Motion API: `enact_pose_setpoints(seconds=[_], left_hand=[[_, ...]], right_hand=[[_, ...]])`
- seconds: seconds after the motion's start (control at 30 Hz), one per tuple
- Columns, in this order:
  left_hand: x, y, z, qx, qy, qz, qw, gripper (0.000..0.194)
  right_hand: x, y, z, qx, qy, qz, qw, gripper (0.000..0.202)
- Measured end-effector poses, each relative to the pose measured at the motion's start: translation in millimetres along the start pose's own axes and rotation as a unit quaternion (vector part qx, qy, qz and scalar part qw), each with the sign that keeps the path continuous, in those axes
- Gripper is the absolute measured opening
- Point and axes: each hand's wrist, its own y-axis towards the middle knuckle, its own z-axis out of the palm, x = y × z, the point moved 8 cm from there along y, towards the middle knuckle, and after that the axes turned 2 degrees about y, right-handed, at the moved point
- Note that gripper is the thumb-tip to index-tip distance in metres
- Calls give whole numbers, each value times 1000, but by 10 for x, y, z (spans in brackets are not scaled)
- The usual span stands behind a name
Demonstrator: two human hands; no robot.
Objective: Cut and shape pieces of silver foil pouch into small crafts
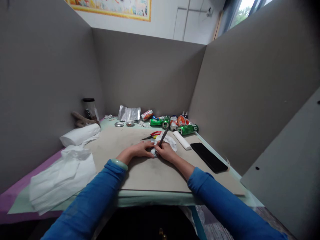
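A dark pen-like tool [163, 137] stands tilted in my right hand [165, 150], whose fingers are closed round it. Opposite, my left hand [143, 149] lies low on the board with its fingers reaching to a small pale piece at the right hand's tip; whether it pinches that piece is too small to tell. Crumpled white tissue [170, 142] lies under and behind the right hand. Just beyond my hands rest pliers [155, 134] with red and yellow handles.
Flattened cans [166, 122] and a silver metal sheet [129, 113] line the back. A black phone-like slab [209, 156] and white bar [182, 140] lie right. Paper roll [80, 134], tissues [63, 171] and jar [91, 110] are left. Grey panels surround the board [155, 176].
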Motion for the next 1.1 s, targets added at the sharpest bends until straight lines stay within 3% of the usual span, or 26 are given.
enact_pose_setpoints(seconds=[0.73, 1.1], left_hand=[[2, -4, 3, 5, 0, -7, 1000, 67], [-43, -10, -14, 9, 8, -2, 1000, 66]], right_hand=[[-81, -3, 30, 17, 35, -3, 999, 22], [54, -32, 7, 24, 26, -18, 999, 25]])
